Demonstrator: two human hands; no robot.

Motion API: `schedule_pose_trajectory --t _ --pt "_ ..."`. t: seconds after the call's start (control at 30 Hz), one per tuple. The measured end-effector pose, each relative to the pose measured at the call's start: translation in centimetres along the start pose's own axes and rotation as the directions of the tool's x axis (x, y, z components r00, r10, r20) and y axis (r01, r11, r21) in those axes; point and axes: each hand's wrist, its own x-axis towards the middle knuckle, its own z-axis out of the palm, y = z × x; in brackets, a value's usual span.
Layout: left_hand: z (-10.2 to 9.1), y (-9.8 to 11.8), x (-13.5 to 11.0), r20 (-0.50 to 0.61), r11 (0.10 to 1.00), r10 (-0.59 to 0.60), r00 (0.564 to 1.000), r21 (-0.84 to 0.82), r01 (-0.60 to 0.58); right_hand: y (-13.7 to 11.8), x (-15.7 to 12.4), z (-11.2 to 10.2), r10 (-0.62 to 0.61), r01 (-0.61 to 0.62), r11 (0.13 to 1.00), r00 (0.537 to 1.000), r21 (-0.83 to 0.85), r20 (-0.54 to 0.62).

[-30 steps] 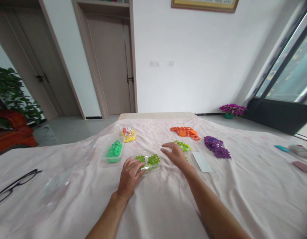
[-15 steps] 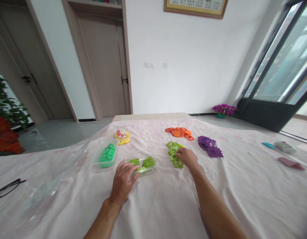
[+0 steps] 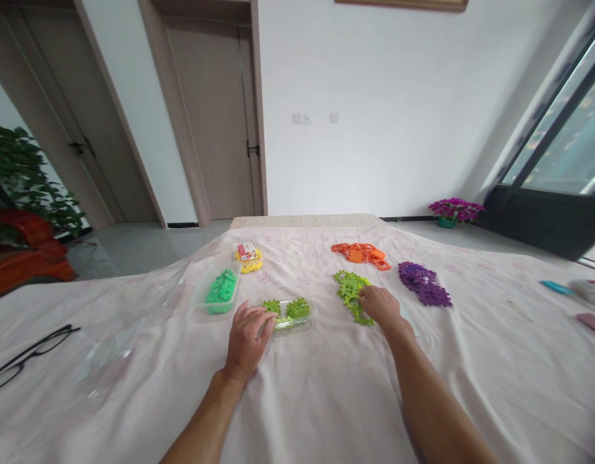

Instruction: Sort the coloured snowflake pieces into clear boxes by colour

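Note:
My left hand rests at the left end of a clear plastic box, fingers curled over its rim and thumb along the near side. Two clumps of olive-green interlocking toy pieces sit inside that box. To the right, my right hand has its fingertips pinched together at the right side of a loose pile of lime-green interlocking pieces. It touches a piece there; the fingertips are partly hidden by the hand itself.
Behind are orange pieces, purple pieces, a tub of green pieces and a labelled box with yellow pieces. Glasses and clear plastic film lie left. A blue object lies far right.
The view has turned, so everything sits further right or lower in the picture. My left hand stays at the box, and my right hand stays at the lime-green pile with fingers still pinched.

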Motion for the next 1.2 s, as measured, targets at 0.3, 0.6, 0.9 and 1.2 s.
schedule_pose_trajectory --t 0.3,0.6,0.9,1.2 --pt "-0.4 0.5 0.9 0.063 0.994 -0.105 0.993 -0.031 0.107 1.0 0.1 -0.5 0.028 -0.028 0.998 1.0 0.057 -0.001" --pt "-2.1 0.8 2.5 0.201 0.994 -0.112 0.973 0.022 0.11 0.6 -0.2 -2.1 -0.03 0.069 0.967 0.986 0.246 -0.162" --pt "-2.4 0.0 2.7 0.206 0.998 0.051 0.977 0.029 -0.059 -3.0 -1.2 -3.3 -0.136 0.276 0.813 0.946 0.512 -0.294" --pt "-2.8 0.2 2.9 0.272 1.0 0.016 0.962 0.02 -0.022 -6.2 -2.2 -2.1 -0.257 0.369 0.692 0.929 0.62 -0.267"
